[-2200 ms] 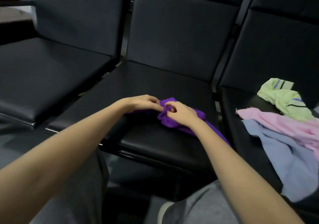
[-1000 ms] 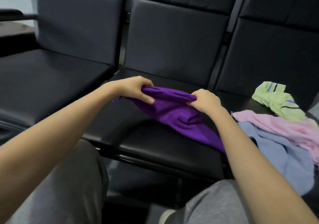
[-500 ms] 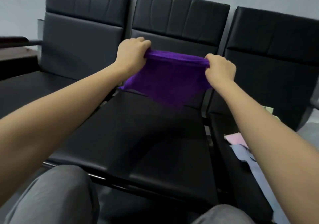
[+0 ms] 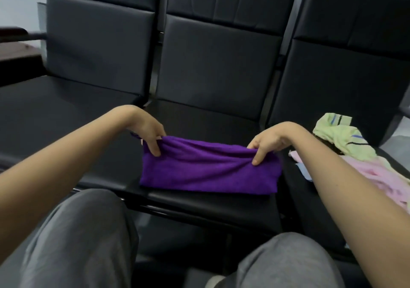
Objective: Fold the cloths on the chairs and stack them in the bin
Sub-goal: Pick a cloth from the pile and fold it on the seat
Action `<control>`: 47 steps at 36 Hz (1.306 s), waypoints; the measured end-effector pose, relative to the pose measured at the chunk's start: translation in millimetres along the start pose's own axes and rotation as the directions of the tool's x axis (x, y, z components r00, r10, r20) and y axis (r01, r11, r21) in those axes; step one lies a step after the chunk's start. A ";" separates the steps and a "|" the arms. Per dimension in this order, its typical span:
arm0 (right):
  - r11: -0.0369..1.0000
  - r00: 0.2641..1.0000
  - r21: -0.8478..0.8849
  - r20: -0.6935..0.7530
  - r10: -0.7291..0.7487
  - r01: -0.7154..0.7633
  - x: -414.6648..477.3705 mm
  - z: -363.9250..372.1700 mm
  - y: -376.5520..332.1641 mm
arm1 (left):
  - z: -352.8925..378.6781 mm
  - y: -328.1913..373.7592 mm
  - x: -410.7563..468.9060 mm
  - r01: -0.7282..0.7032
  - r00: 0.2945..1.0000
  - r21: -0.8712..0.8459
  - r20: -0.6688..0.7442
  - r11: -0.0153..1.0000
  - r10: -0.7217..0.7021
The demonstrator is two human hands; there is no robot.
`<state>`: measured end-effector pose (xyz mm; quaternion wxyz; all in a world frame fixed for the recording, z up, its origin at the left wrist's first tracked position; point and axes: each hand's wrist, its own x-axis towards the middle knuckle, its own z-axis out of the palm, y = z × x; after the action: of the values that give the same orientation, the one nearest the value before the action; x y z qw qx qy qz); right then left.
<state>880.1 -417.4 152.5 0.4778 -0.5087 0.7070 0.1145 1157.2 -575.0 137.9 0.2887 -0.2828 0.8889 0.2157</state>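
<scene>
On the front half of the middle chair (image 4: pixel 199 114), at the centre of the frame, a purple cloth (image 4: pixel 208 172) lies as a wide band, its lower edge flat on the black seat and its upper edge bunched and raised a little. The left hand (image 4: pixel 148 132) pinches the upper left corner of that cloth between thumb and fingers, wrist bent downward. The right hand (image 4: pixel 268 141) pinches the upper right corner the same way, so the cloth stretches between the two grips. At the right of the frame, on the right chair (image 4: pixel 346 77), a loose pile waits unfolded: a pale green cloth (image 4: pixel 335 137) with dark and blue stripes toward the back, a pink cloth (image 4: pixel 377 177) in front of it, and a sliver of a light blue cloth (image 4: pixel 302 171) showing at the pile's left edge. The left chair (image 4: pixel 95 55) fills the upper left. Grey trousers (image 4: pixel 77 239) cover the person's knees along the bottom.
</scene>
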 end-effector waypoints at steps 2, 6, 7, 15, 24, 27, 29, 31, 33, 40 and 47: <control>0.999 1.000 0.039 0.004 -0.017 0.016 4.7 2.5 8.4 | 6.3 -5.3 6.5 0.012 0.999 0.039 -0.048 0.999 -0.010; 0.991 0.980 0.117 -0.196 -0.034 0.058 19.4 4.5 25.2 | 13.7 -17.8 17.9 0.033 0.975 -0.189 -0.212 0.981 -0.073; 0.990 0.959 0.124 -0.280 -0.031 0.068 23.6 5.0 28.9 | 15.8 -21.2 21.0 0.038 0.965 -0.270 -0.239 0.962 -0.105; 0.885 0.560 0.262 -0.829 0.001 0.385 67.5 16.5 39.5 | 46.2 -37.3 60.6 0.081 0.825 -0.819 -0.265 0.568 -0.500; 0.833 0.254 0.275 -0.953 0.167 0.481 117.8 21.2 44.1 | 55.2 -40.2 83.4 0.041 0.526 -0.554 -0.695 0.831 -0.490; 0.871 0.236 0.251 -0.958 0.162 0.423 119.2 18.0 47.9 | 54.9 -34.1 89.8 -0.026 0.349 -0.511 -0.810 0.859 -0.471; 0.871 0.212 0.261 -0.959 0.186 0.417 120.4 14.0 49.4 | 51.3 -28.9 97.3 -0.024 0.296 -0.497 -0.832 0.867 -0.469; 0.882 0.208 0.278 -0.955 0.211 0.381 121.6 13.2 48.8 | 50.2 -25.6 105.7 0.044 0.296 -0.491 -0.826 0.870 -0.480; 0.913 0.246 0.273 -0.948 0.202 0.303 123.4 14.3 48.1 | 51.4 -22.7 110.2 0.142 0.306 -0.471 -0.816 0.871 -0.491; 0.976 0.205 0.149 -0.972 0.115 0.160 111.3 14.5 28.7 | 44.1 -1.0 111.5 -0.050 0.341 -0.079 -0.938 0.996 -0.058; 0.991 0.242 -0.061 -0.966 -0.089 0.121 100.9 31.8 2.9 | 59.2 39.3 140.7 -0.087 0.867 0.148 -0.476 0.985 0.148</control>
<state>892.8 -457.0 55.2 -0.0417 -0.5118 0.8170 -0.2622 1060.9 -566.5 13.3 0.0594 -0.2549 0.9599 0.1004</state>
